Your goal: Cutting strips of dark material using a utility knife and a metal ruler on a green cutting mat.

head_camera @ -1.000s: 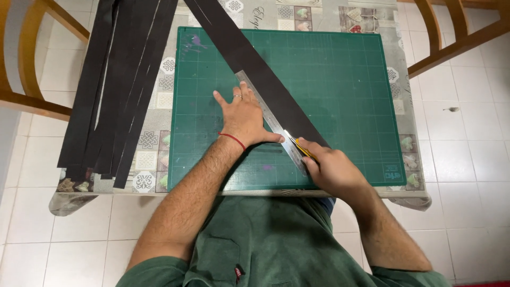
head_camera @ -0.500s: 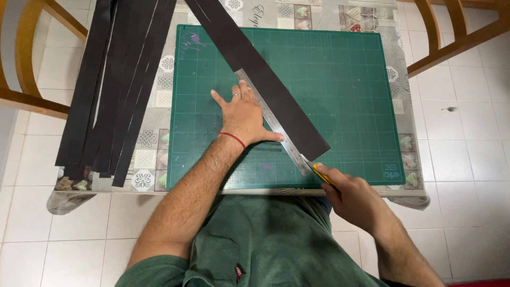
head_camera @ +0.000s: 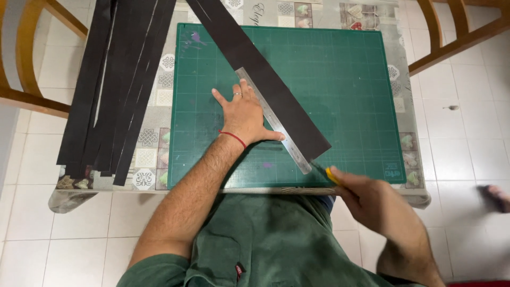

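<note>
My left hand [head_camera: 243,114] presses flat on a steel ruler [head_camera: 276,124] that lies diagonally on a green cutting mat [head_camera: 345,79]. Along the ruler's far edge runs a long black paper strip [head_camera: 260,74]. My right hand [head_camera: 374,199] grips a yellow utility knife [head_camera: 330,174] just past the ruler's near end, at the mat's front edge. A red thread circles my left wrist, and a ring sits on one finger.
Several cut black strips [head_camera: 114,85] lie side by side on the patterned tablecloth [head_camera: 151,154] left of the mat. Wooden chairs [head_camera: 32,95] stand at both sides of the small table, on a white tiled floor [head_camera: 467,117].
My right hand has drawn the knife down along the ruler toward me, from mid-ruler to past its near end. The left hand has stayed on the ruler.
</note>
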